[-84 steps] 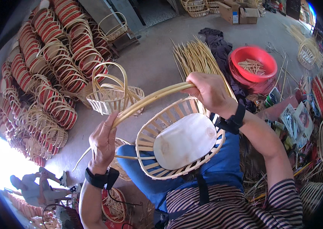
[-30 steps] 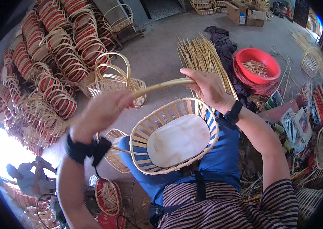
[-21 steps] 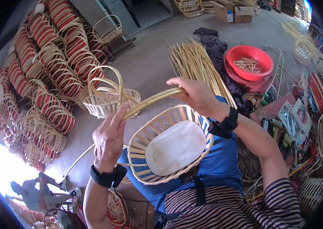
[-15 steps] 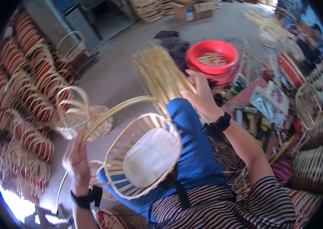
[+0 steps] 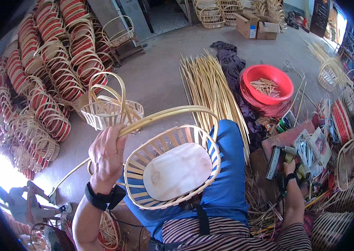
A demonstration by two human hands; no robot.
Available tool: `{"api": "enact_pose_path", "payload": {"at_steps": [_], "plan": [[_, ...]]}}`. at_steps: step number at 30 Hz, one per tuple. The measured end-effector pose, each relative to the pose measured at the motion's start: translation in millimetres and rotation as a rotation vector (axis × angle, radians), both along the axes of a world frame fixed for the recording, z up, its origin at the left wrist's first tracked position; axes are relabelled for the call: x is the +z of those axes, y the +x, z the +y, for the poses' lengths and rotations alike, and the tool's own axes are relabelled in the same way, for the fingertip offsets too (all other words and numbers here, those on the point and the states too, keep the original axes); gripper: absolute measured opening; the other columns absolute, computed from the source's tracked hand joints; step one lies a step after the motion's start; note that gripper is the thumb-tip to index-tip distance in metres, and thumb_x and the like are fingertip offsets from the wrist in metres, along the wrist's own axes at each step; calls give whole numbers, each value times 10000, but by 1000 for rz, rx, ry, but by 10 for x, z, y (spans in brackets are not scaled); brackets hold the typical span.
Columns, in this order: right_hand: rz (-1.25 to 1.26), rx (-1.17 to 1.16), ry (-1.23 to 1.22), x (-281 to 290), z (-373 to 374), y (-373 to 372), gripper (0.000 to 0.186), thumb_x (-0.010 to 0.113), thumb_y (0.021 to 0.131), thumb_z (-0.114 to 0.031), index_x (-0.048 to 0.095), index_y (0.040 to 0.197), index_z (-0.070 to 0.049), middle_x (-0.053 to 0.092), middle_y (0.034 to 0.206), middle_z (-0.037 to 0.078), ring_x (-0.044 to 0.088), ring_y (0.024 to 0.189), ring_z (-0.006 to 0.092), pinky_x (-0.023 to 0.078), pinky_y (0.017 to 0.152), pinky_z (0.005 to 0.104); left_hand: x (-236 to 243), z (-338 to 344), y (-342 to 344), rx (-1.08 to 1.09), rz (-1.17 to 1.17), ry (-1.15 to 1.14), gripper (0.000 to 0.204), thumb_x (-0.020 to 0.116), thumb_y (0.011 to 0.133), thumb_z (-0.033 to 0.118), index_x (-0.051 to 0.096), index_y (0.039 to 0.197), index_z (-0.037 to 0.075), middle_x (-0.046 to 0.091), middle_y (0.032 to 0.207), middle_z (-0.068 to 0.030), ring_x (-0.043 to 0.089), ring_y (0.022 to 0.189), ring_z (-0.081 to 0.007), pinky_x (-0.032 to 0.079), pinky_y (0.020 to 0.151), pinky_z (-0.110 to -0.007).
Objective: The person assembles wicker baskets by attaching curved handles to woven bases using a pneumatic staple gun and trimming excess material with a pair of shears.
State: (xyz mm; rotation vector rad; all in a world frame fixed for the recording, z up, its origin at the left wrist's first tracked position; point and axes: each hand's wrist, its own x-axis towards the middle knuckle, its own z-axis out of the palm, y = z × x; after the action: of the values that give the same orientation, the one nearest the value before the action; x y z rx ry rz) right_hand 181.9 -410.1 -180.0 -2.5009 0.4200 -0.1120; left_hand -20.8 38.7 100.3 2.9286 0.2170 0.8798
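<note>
An oval woven basket (image 5: 132, 171) with upright slats and a pale wooden base rests tilted on my lap. My left hand (image 5: 108, 157) is closed around a bent cane (image 5: 168, 112), which arches over the basket and comes down at its far right rim. The cane's loose end runs past my left wrist toward the lower left. Out to the right, my right hand (image 5: 290, 167) grips the handle of a nail gun (image 5: 274, 162) with a dark, long magazine. The gun lies among tools on a low board, and its handle is partly hidden by my fingers.
A bundle of canes (image 5: 214, 90) lies beyond my knee, beside dark cloth (image 5: 230, 60). A red basin (image 5: 287, 85) with short sticks stands right of it. Handled baskets (image 5: 112, 111) sit ahead left. Stacked red-banded baskets (image 5: 56, 62) fill the far left; cardboard boxes (image 5: 246, 27) stand behind.
My right hand has left the cane bundle, moved right and nearer, and taken hold of the nail gun. My left hand still holds the bent cane over the basket. The view has shifted.
</note>
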Motion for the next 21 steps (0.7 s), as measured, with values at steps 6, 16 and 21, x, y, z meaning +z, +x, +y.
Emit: {"api": "enact_pose_path", "payload": {"at_steps": [6, 16, 21], "plan": [[-14, 322, 720, 567, 362, -41, 247, 555, 716, -100, 470, 922, 8, 535, 753, 93, 527, 616, 175, 430, 579, 282, -66, -15, 139, -7, -16, 18, 96, 514, 741, 104, 492, 806, 37, 500, 686, -119, 498, 642, -301, 397, 566, -361], [-11, 882, 1142, 2102, 1909, -864, 249, 504, 779, -69, 450, 1007, 16, 530, 688, 36, 494, 523, 91, 432, 489, 217, -197, 27, 238, 11, -35, 9, 110, 539, 723, 130, 466, 772, 63, 496, 681, -100, 504, 644, -281, 399, 553, -362], [-19, 922, 1295, 2069, 2194, -992, 271, 485, 792, -57, 447, 1052, 8, 501, 712, 1, 433, 511, 38, 384, 454, 175, -199, 28, 237, -4, -64, 5, 114, 538, 725, 135, 462, 766, 61, 480, 658, -94, 500, 632, -274, 396, 545, -359]]}}
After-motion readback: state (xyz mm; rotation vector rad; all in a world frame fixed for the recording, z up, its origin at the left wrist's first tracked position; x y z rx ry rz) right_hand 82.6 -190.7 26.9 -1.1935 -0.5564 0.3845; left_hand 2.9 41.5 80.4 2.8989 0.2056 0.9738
